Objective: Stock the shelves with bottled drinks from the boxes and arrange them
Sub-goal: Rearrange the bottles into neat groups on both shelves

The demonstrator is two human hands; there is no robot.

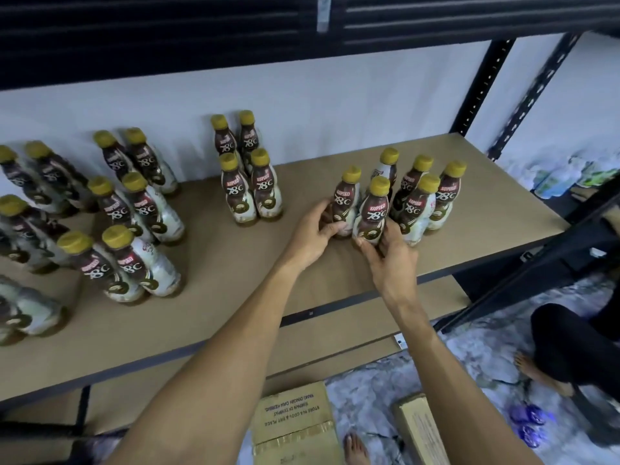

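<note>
The left hand [313,231] curls around the lower body of one Kopiko 78°C bottle [346,204]. The right hand [385,255] grips the base of the neighbour bottle [373,213]. Both bottles stand on the shelf board [235,273]. These full plastic bottles are probably stiff, rather heavy and smooth, so the wide lower part is the safe hold. Below the hands, two cardboard boxes [295,421] lie on the floor [469,347]; their contents cannot be seen.

A stockroom: metal racking [483,85] holding identical coffee bottles [250,193], cartons [295,421] on the floor.
</note>
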